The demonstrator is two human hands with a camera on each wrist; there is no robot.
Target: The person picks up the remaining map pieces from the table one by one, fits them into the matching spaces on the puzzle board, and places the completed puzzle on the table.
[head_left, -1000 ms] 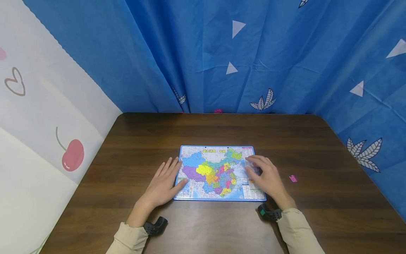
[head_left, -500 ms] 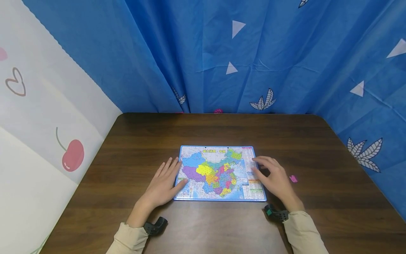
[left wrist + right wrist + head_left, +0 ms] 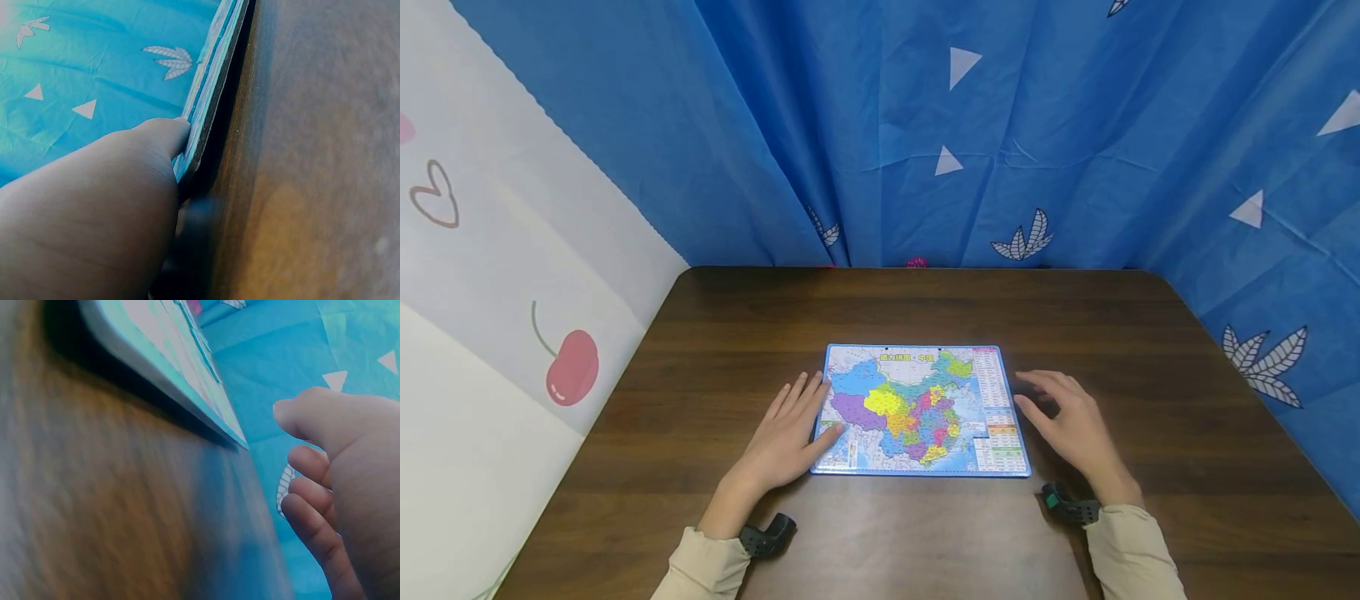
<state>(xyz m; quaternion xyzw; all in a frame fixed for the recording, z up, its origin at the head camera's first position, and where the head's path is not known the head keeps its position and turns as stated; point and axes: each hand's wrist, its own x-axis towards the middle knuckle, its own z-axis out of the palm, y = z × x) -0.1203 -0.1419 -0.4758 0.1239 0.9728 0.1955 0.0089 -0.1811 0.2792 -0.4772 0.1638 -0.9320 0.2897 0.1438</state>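
Note:
A map puzzle board (image 3: 994, 392) with a blue rim and several coloured regions lies flat on the dark wooden table. My left hand (image 3: 784, 440) rests at its left side, fingers spread and straight. In the left wrist view the thumb (image 3: 167, 134) lies on the edge of the board (image 3: 209, 94). Just off the right side of the board is my right hand (image 3: 1078, 429), its fingers loosely bent. The right wrist view shows nothing between thumb and fingers, apart from the board (image 3: 165, 369). The small pink piece seen earlier is hidden behind this hand.
The brown wooden table (image 3: 760, 317) reaches back to a blue curtain (image 3: 910, 208) with white triangles and leaves. A white cloth (image 3: 490, 250) with a cherry print hangs on the left. Each wrist wears a black camera mount (image 3: 767, 535).
My right hand has slid rightward from over the board's right part to beyond its edge, and now covers the pink piece. The left hand and the board have stayed in place.

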